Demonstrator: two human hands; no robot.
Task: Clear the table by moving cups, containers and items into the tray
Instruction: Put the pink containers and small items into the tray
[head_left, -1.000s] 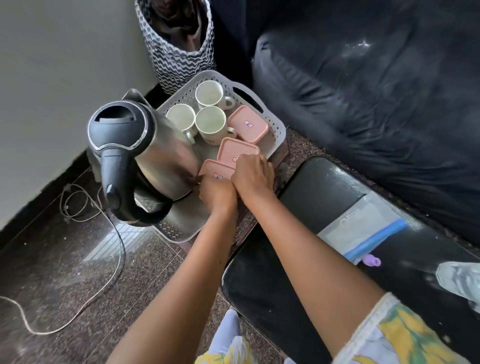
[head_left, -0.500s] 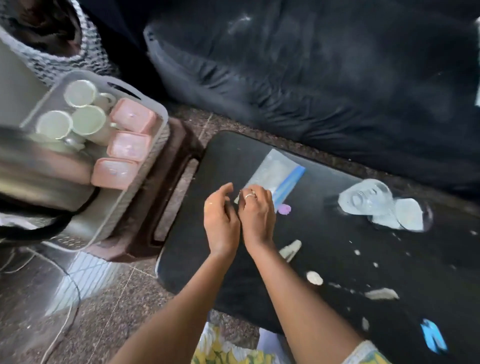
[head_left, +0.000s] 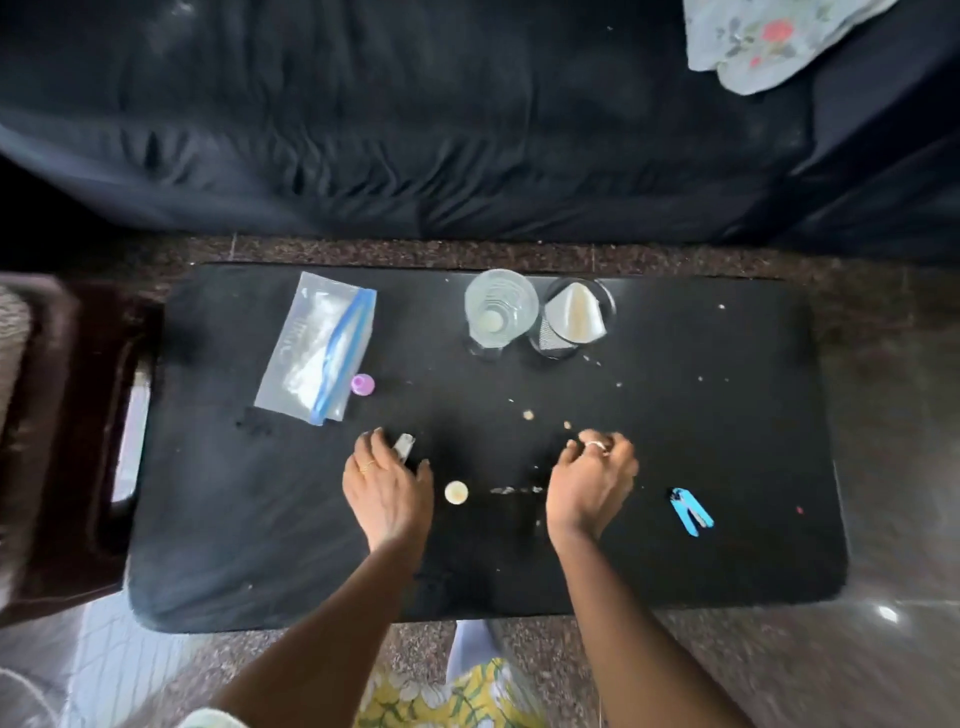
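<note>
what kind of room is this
Probably a home living room: a low black table stands before a dark sofa on a speckled stone floor, with two clear cups left on it.

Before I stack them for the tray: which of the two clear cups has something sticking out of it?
The right-hand clear plastic cup: a pale cone-shaped piece rises from it. The left clear plastic cup beside it holds no such piece.
</note>
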